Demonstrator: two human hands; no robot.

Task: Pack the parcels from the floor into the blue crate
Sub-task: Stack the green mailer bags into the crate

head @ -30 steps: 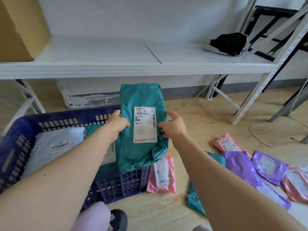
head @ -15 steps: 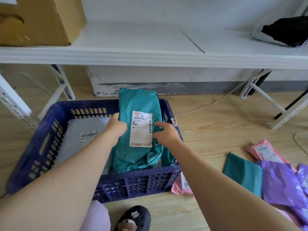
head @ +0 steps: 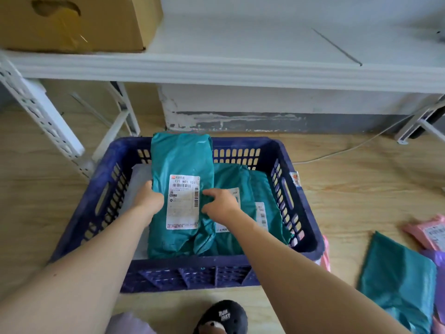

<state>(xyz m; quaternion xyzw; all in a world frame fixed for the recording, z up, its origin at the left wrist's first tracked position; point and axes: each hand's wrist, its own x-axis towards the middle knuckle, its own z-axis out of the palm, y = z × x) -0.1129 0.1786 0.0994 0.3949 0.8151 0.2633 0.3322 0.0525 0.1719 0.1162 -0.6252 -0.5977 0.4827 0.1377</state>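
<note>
Teal parcel, centre frame, is over the blue crate. Left hand curls round its left edge and right hand pinches the right edge, prob. to lay it flat, label up. Its top end overlaps the far rim. There's room at left, over the white parcel.

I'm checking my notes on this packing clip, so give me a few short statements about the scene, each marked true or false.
1. The left hand and the right hand both hold the labelled teal parcel. True.
2. The blue crate has nothing else inside. False: a second teal parcel lies at its right side and a pale parcel at its left.
3. A cardboard box stands on the white shelf. True.
4. The floor has no parcels on it. False: a loose teal parcel and a pink parcel lie to the right of the crate.
</note>
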